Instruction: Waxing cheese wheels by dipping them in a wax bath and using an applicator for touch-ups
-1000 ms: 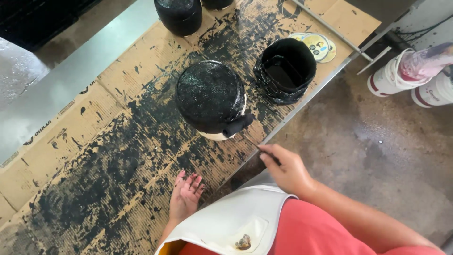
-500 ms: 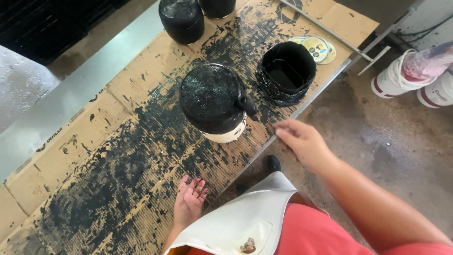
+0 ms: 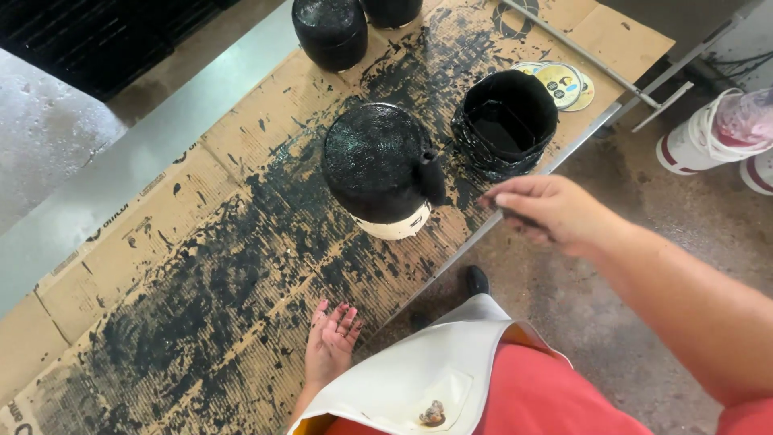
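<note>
3 round yellow-and-white labelled lids lie beside the black pot.

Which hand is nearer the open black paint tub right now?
Right. The right hand hovers just below the black paint tub; the left hand rests far off on the cardboard's near edge.

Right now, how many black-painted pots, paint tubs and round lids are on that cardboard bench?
Black-painted pots: 3, one in the middle, one at the back, one cut off by the top edge
Paint tubs: 1, the black tub
Round lids: about 3, stacked
Total: about 7
</note>
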